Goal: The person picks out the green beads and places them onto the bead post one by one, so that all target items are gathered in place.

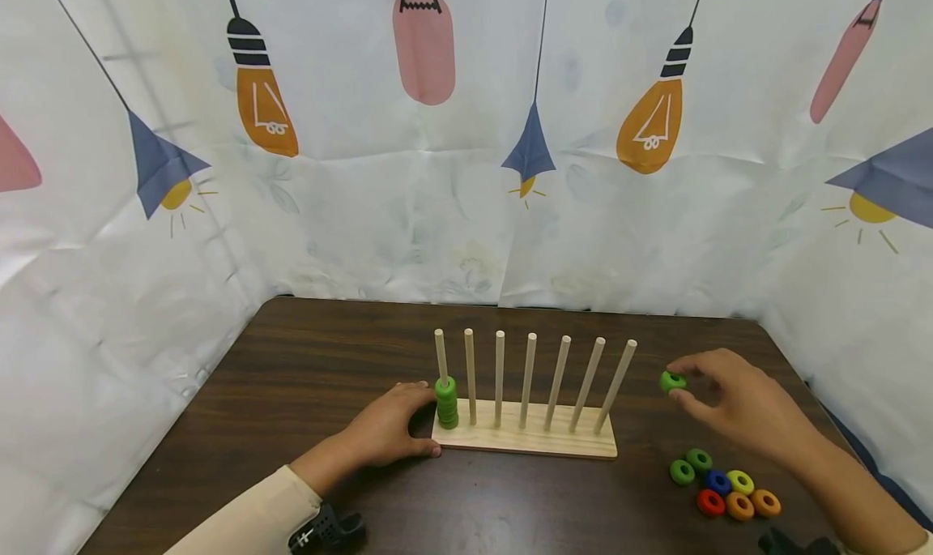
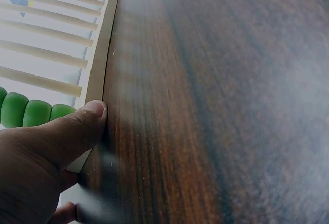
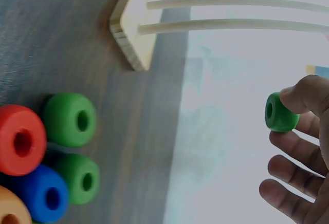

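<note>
My left hand (image 1: pixel 389 425) grips the left end of a pale wooden base (image 1: pixel 525 441), thumb at its front edge. Several thin upright pegs (image 1: pixel 530 369) stand in a row on that base. The leftmost peg carries a stack of green beads (image 1: pixel 447 403); the other pegs are bare. In the left wrist view the thumb (image 2: pixel 77 129) lies against the base beside the green beads (image 2: pixel 31 111). Held in the air right of the base, a green bead (image 3: pixel 280 113) is pinched between thumb and fingers of my right hand (image 1: pixel 758 409).
Loose beads lie on the dark wooden table (image 1: pixel 291 360) below my right hand: two green ones (image 1: pixel 682 472), a blue one (image 1: pixel 717 482), a yellow one (image 1: pixel 740 482), a red one (image 1: pixel 710 502) and two orange ones (image 1: pixel 739 506). A printed white curtain (image 1: pixel 408 215) hangs behind the table.
</note>
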Demonstrator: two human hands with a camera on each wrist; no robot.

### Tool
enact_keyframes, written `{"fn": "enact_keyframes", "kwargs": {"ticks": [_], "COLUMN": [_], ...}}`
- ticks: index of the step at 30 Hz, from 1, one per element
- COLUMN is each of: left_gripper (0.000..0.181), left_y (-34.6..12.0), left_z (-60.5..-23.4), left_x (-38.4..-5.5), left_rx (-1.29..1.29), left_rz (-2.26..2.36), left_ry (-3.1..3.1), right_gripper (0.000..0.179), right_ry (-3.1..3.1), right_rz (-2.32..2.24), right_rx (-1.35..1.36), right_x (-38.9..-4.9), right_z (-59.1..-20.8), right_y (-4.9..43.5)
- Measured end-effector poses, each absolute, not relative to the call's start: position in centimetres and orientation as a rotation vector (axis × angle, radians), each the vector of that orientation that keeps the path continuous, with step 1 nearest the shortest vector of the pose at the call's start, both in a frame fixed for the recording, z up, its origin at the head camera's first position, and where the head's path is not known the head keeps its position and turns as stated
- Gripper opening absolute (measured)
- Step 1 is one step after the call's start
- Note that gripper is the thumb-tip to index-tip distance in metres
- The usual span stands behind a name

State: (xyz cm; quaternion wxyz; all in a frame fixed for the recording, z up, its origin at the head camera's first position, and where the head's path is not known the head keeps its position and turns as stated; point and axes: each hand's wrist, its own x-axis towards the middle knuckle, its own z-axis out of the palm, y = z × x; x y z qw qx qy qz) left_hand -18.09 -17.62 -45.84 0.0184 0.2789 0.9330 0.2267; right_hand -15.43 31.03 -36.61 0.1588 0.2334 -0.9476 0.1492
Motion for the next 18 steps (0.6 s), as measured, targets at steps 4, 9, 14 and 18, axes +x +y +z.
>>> {"fn": "enact_keyframes", "kwargs": {"ticks": [4, 9, 14, 18], "left_gripper": [0.071, 0.071, 0.07, 0.07], "left_y": [-17.7, -17.6, -17.7, -17.6], "left_z": [-45.9, -45.9, -45.9, -45.9], "left_x": [-18.1, -18.1, -18.1, -18.1], "left_rx": [0.867, 0.87, 0.862, 0.862], "left_rz": [0.704, 0.703, 0.703, 0.705], "left_ry": [2.901, 2.901, 2.899, 2.901], "right_gripper": [0.035, 0.035, 0.036, 0.041], "right_ry": [-2.674, -2.649, -2.616, -2.537], "right_rz": [0.425, 0.401, 0.386, 0.39], "right_rx": [0.691, 0.717, 0.747, 0.813], "right_x": [-15.4, -15.6, -15.8, -16.1], "right_z": [-35.6, -34.5, -33.4, -32.8], "right_y": [30.7, 30.3, 29.9, 29.6]}}
